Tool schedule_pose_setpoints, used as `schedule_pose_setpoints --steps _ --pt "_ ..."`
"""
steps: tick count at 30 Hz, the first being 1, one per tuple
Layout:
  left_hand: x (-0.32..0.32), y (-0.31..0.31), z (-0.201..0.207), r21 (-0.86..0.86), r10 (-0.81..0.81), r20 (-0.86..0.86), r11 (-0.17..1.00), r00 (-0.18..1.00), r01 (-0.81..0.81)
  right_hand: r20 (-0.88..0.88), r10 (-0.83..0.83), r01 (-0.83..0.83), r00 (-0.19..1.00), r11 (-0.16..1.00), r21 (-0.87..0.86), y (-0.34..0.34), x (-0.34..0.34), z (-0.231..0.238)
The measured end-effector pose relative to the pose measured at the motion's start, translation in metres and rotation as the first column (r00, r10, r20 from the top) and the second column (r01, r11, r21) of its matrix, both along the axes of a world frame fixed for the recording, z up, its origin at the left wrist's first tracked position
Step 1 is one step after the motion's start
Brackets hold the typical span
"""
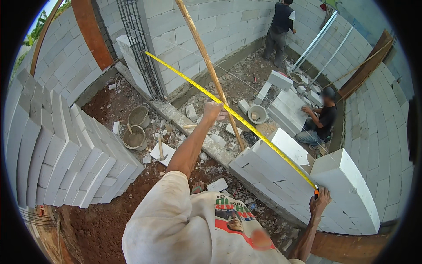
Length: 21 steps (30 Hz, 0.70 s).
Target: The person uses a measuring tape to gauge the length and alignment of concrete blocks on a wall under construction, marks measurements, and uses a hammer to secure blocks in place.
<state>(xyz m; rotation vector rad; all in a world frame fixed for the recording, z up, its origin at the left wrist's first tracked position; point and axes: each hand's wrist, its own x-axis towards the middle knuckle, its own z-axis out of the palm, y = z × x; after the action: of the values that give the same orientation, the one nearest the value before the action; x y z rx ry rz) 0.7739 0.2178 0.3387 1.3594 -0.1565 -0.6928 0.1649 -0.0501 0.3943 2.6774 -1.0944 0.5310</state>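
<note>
stacked white blocks (79, 158) and two buckets (136, 127) sit at the left. the left hand (214, 111) reaches out, fingers curled under the yellow tape measure (228, 110), likely to keep it from sagging. the right hand (320, 200) pinches its case against the low block wall (281, 171). a slanted wooden pole (211, 70) crosses the tape's line.

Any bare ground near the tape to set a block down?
Bare red soil lies between the stacked white blocks and the low block wall. It is crowded by the two buckets and hammer, and rubble litters the strip by the rebar column. Left hand and right hand hold the tape measure.
</note>
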Motion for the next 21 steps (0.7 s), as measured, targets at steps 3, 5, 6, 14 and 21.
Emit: schedule_pose_setpoints --steps 3,5,6,14,21 --pt "0.001 0.002 0.004 0.032 -0.001 -0.011 0.999 1.0 0.001 0.004 -0.008 0.008 1.0 1.0 0.012 -0.004 0.0 0.001" --pt "0.0 0.002 0.008 0.043 -0.016 -0.004 0.999 1.0 0.016 0.014 0.012 -0.012 1.0 1.0 -0.003 -0.008 -0.001 0.001" --pt "-0.002 0.002 0.009 0.072 -0.005 -0.004 0.997 1.0 0.005 0.015 0.023 -0.023 1.0 1.0 0.0 -0.009 -0.002 0.002" --pt "-0.003 0.005 0.007 0.029 -0.091 0.025 0.996 0.996 0.09 -0.011 -0.028 0.028 1.0 1.0 0.007 -0.012 -0.011 -0.002" --pt "0.01 0.004 0.0 -0.03 -0.106 0.029 0.994 0.994 0.107 0.024 -0.038 0.039 0.999 0.998 -0.056 -0.009 -0.004 -0.005"
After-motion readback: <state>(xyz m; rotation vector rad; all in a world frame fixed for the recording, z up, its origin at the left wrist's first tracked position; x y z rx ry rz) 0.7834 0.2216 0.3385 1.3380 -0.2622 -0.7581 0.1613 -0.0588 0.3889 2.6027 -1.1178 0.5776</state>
